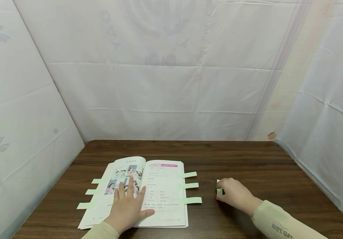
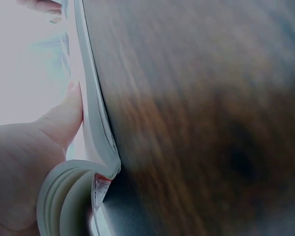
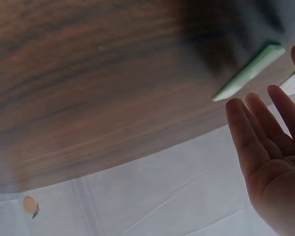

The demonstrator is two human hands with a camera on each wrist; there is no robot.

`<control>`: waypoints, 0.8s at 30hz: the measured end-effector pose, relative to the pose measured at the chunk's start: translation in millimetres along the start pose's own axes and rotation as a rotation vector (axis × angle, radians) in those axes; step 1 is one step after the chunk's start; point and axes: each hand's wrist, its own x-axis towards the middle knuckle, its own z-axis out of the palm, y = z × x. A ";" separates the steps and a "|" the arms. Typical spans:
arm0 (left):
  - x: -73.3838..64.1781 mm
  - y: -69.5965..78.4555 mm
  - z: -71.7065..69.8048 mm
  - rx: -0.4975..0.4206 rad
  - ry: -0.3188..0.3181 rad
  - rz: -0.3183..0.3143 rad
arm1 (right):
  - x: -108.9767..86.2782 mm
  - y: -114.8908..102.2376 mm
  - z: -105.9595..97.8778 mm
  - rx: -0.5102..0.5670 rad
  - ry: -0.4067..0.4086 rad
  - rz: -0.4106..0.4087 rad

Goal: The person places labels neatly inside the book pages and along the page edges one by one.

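Observation:
An open printed book lies on the table, pale green sticky tabs standing out from both sides. My left hand rests spread across its left page and inner fold. In the left wrist view, the thumb lies along the page beside the curved page block. Right of the book, my right hand is at a small pale green sticky-note pad, thumb and fingers near its two ends. The right wrist view shows the pad on the wood just beyond the loosely bent fingers.
The dark wooden table reaches back to a white patterned curtain. More white cloth hangs along the left side and another sheet along the right. More green tabs jut out past the book's left edge.

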 end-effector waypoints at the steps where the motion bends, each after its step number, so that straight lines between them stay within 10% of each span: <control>1: 0.2 0.1 0.1 0.002 0.000 0.000 | -1.0 1.3 1.3 -0.015 -0.001 -0.007; 14: -0.2 0.5 2.3 0.011 0.008 0.001 | -8.2 15.8 15.4 -0.054 0.072 -0.101; 24: 0.7 -0.1 4.3 -0.006 -0.005 -0.014 | -12.6 14.5 20.0 0.020 0.060 -0.016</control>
